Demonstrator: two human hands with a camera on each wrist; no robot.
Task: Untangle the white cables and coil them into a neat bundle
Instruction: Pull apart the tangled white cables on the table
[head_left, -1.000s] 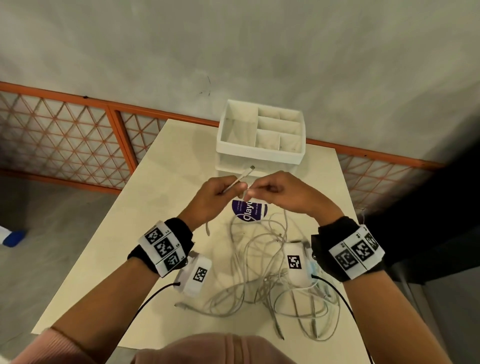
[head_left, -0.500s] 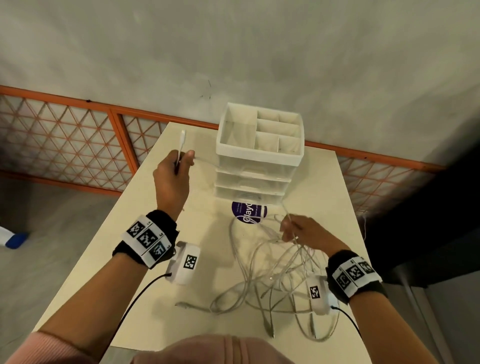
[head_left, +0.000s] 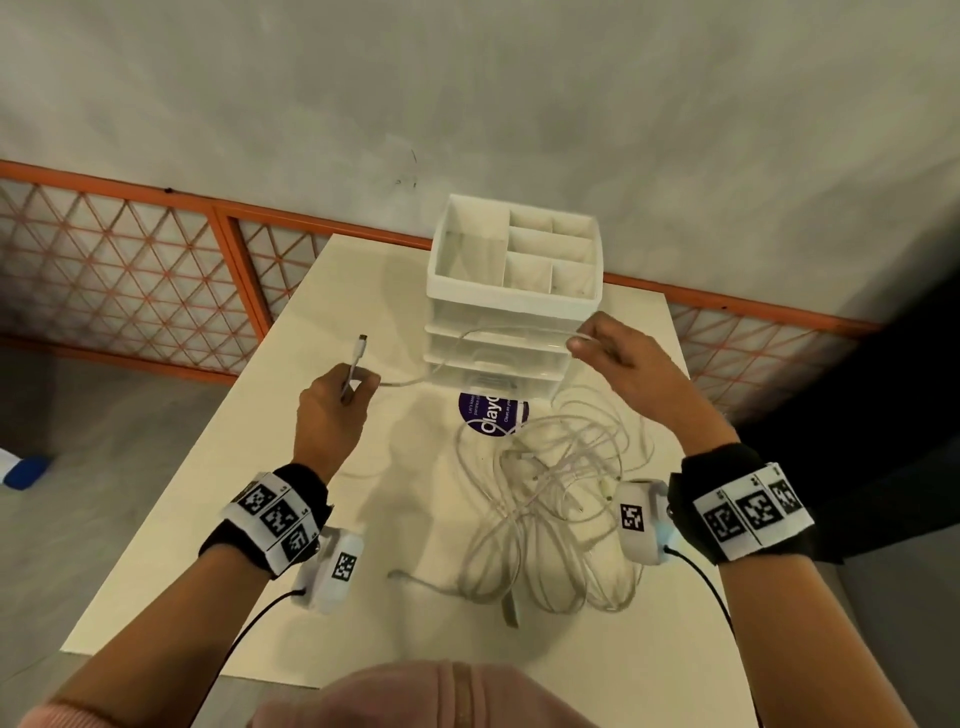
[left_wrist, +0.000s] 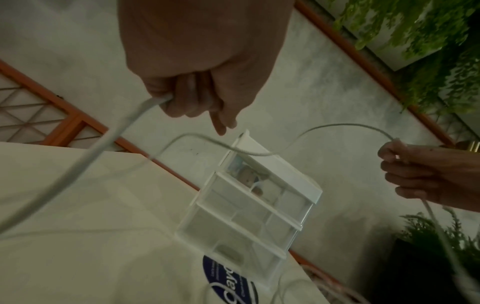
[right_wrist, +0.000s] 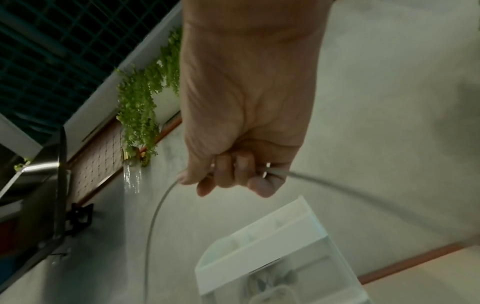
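A tangle of white cables (head_left: 550, 519) lies on the cream table (head_left: 208, 519), in front of me and to the right. One white cable (head_left: 498, 332) is lifted out of it and runs slack between my hands, passing in front of the organizer. My left hand (head_left: 353, 387) grips this cable near its end, and the plug (head_left: 361, 343) sticks up above the fist. My right hand (head_left: 584, 345) holds the same cable further along, raised at the organizer's right side. In the wrist views, the left hand (left_wrist: 192, 102) and right hand (right_wrist: 233, 174) each curl round the cable (left_wrist: 109, 139).
A white drawer organizer (head_left: 514, 296) with open top compartments stands at the table's far middle, right behind the stretched cable. A round purple sticker (head_left: 493, 415) lies in front of it. Orange lattice railing (head_left: 130, 270) and a grey wall run behind the table.
A second ago both hands met at the middle. The left hand pulled the plug end out to the left. The right hand dropped to the tangle, then rose with the cable beside the organizer.
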